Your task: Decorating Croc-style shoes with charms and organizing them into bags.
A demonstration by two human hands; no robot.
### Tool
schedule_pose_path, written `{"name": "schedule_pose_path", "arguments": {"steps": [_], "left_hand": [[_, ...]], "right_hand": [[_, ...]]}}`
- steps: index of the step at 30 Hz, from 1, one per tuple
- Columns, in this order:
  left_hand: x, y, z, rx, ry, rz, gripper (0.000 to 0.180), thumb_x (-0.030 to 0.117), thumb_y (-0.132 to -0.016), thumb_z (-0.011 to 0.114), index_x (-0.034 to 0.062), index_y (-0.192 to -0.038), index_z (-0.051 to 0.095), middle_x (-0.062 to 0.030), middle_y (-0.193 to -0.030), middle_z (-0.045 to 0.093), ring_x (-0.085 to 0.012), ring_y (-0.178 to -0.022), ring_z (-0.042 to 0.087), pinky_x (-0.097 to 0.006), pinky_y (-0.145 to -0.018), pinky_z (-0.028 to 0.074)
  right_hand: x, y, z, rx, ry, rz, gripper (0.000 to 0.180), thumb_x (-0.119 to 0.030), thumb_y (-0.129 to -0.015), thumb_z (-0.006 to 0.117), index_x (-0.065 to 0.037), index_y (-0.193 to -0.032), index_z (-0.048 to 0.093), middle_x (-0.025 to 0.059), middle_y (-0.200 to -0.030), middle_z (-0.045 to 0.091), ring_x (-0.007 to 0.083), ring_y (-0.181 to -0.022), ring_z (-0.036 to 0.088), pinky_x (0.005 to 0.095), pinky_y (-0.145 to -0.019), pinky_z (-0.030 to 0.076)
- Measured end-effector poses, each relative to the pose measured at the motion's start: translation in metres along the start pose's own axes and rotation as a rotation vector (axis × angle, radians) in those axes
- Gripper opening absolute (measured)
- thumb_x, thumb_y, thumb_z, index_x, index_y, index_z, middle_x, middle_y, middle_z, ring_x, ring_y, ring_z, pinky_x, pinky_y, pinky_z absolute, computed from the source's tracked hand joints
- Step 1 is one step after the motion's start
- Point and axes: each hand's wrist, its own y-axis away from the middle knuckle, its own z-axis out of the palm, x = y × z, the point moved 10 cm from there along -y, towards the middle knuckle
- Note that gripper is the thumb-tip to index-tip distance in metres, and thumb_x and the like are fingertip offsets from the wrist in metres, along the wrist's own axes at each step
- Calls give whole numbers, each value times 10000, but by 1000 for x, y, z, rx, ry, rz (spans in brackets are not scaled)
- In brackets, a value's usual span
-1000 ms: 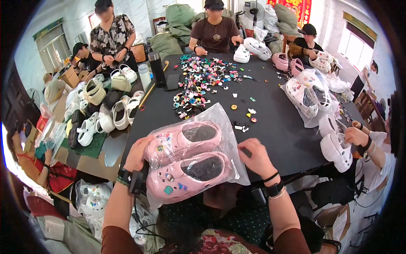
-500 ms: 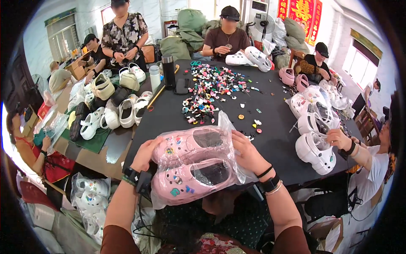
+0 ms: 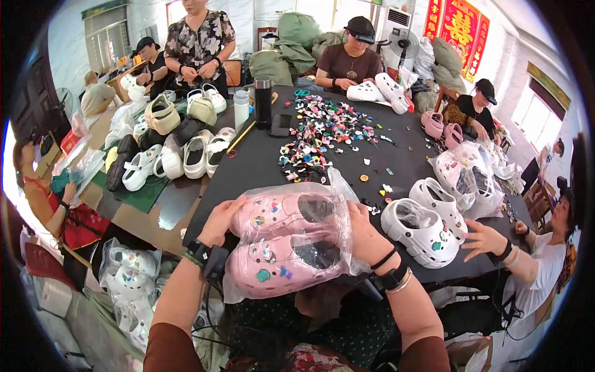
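Note:
A pair of pink clogs (image 3: pixel 280 243) with colourful charms sits inside a clear plastic bag (image 3: pixel 339 186), raised at the table's near edge. My left hand (image 3: pixel 221 218) grips the toe end through the plastic, its fingers partly behind the bag. At the heel end, my right hand (image 3: pixel 367 234) is closed on the bag near its loose edge; its fingertips are partly hidden. Just right of my right hand, a pair of white clogs (image 3: pixel 416 239) with charms stands on the table. A co-worker's hand (image 3: pixel 485 240) with spread fingers is beside them.
A heap of small shoe charms (image 3: pixel 331 127) covers the middle of the black table (image 3: pixel 260 162). Bagged white clogs (image 3: pixel 465 173) lie at the right. A black bottle (image 3: pixel 263 102) and a phone (image 3: pixel 281 125) stand or lie far left, near several loose shoes (image 3: pixel 162 160).
The co-worker at the right has moved the white clogs leftward, closer to my right hand, and let go of them. The pink clogs stay between my hands; the view has shifted slightly.

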Motion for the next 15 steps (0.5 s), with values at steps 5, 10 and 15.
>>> {"name": "schedule_pose_path", "arguments": {"steps": [5, 10, 15], "left_hand": [[2, 17, 2, -157, 293, -46, 595, 518, -958, 559, 15, -1275, 536, -82, -1165, 639, -186, -1042, 625, -352, -902, 494], [6, 34, 8, -217, 360, 3, 614, 562, -990, 447, 60, -1342, 481, -102, -1283, 591, -228, -1112, 617, -401, -931, 501], [6, 60, -1, -99, 382, -27, 579, 525, -988, 485, 88, -1367, 448, -76, -1263, 578, -210, -1022, 620, -373, -905, 502]], "right_hand": [[-17, -11, -14, 12, 32, -39, 251, -248, -835, 628, -70, -1008, 665, 149, -1245, 566, 361, -1154, 453, 574, -966, 339], [-1, -3, 2, 97, 17, 32, 225, -269, -820, 635, -88, -949, 667, 182, -1231, 562, 381, -1139, 462, 567, -970, 342], [-27, 4, -18, 199, 74, -95, 177, -243, -790, 631, -94, -883, 647, 153, -1227, 594, 357, -1151, 480, 555, -983, 325]]}}
